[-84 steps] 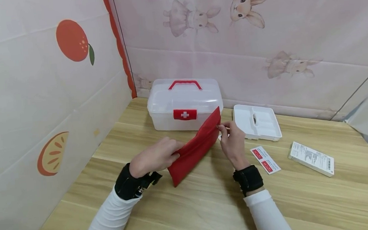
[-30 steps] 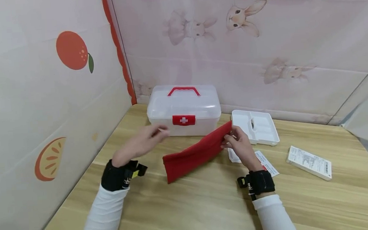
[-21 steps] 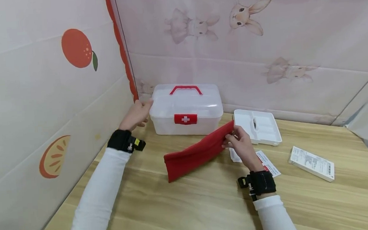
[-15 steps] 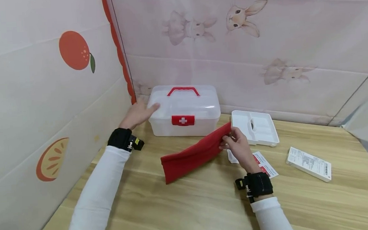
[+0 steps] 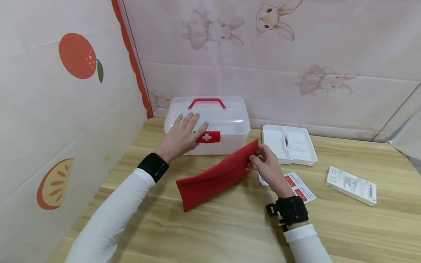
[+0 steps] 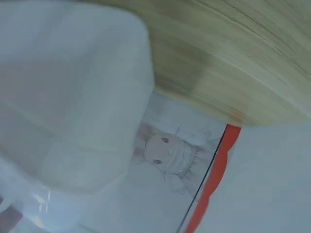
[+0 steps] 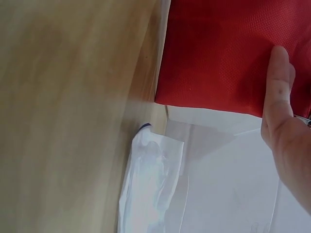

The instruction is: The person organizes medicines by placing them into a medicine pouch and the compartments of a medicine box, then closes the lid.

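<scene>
A red zip pouch (image 5: 217, 178) stands slanted over the table, its right end pinched by my right hand (image 5: 268, 169). In the right wrist view the pouch (image 7: 218, 53) fills the top, with one finger of that hand laid along its fabric. My left hand (image 5: 182, 136), fingers spread, is at the front of a translucent first aid box (image 5: 227, 116). It overlaps the left part of the box's red latch (image 5: 213, 137), which bears a white cross. The lid is down. The left wrist view shows the box (image 6: 73, 107) large and blurred.
Right of the box lies a white compartment tray (image 5: 299, 144). Nearer are a red-and-white printed card (image 5: 300, 186), partly behind my right wrist, and a flat white carton (image 5: 351, 185). A white plastic packet (image 7: 148, 184) shows below the pouch in the right wrist view. Printed curtains enclose the table.
My left hand let go of the pouch, reached to the box's left side, then came right to its front near the latch. My right hand keeps the pouch, now lower and flatter.
</scene>
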### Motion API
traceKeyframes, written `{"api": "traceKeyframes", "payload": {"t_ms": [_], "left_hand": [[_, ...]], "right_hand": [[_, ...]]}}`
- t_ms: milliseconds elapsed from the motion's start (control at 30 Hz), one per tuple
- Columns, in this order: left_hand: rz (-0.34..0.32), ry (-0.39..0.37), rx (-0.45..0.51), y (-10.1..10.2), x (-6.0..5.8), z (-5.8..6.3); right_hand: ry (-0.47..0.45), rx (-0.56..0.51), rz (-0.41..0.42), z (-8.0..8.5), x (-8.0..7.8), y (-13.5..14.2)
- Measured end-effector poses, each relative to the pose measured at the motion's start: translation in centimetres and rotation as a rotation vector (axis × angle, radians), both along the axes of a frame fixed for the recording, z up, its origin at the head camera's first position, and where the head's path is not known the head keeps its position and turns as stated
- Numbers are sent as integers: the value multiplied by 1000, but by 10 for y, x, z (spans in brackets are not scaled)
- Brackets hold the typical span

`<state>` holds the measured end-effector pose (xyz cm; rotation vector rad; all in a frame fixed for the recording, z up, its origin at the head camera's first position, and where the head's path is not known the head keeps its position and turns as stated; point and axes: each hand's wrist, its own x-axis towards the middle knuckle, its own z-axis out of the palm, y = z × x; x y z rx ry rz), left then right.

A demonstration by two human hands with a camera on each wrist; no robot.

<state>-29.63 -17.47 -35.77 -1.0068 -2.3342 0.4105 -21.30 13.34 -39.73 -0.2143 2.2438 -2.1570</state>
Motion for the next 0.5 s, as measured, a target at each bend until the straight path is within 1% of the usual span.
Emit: {"api": "traceKeyframes", "payload": {"t_ms": [67, 167, 300, 400, 500], "left_hand": [[-22, 79, -21, 2, -1, -5], [-37, 163, -78, 2, -2, -10], [-60, 195, -130, 0, -1, -10], [-105, 217, -134, -3, 2, -7], [-131, 268, -134, -4, 7, -2]], "right_hand": [[-1, 2, 0, 0, 0, 0], [2, 2, 0, 0, -1, 0], [2, 8, 0, 0, -1, 1], [3, 9, 6, 0, 0, 1], [-3, 8, 13, 0, 0, 1]]}}
